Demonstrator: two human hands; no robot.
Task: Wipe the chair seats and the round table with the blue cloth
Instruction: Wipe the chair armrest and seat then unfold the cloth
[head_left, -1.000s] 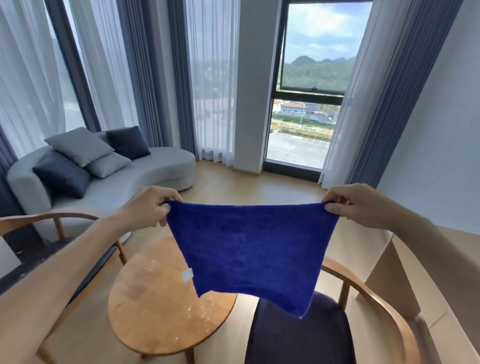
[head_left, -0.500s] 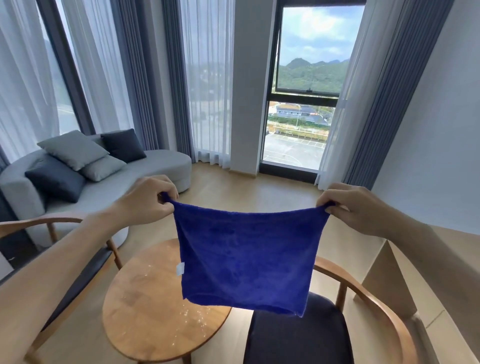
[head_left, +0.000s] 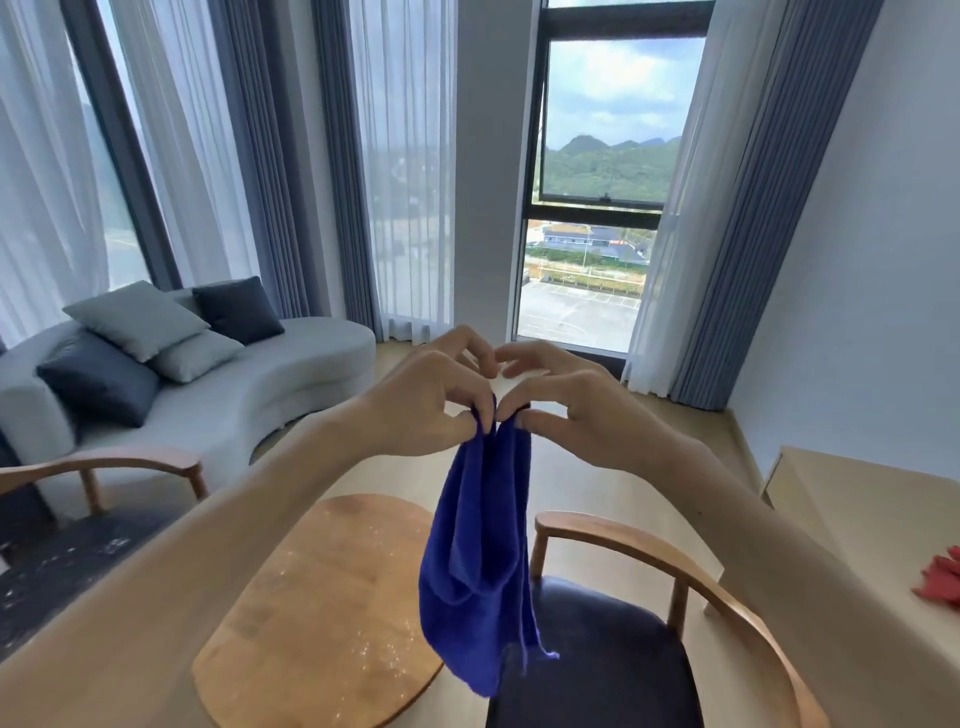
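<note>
Blue cloth (head_left: 480, 561) hangs folded in half in mid-air, top corners brought together, lower edge over the gap between round wooden table (head_left: 322, 613) and the right chair's dark seat (head_left: 597, 660). Left hand (head_left: 431, 410) pinches one top corner between thumb and forefinger; right hand (head_left: 561, 410) pinches the other; remaining fingers spread loose. Pinch points touching. Table surface shows pale specks. Second chair (head_left: 98, 467) at left, grey sofa (head_left: 218, 400) with cushions behind, window (head_left: 602, 197) ahead.
</note>
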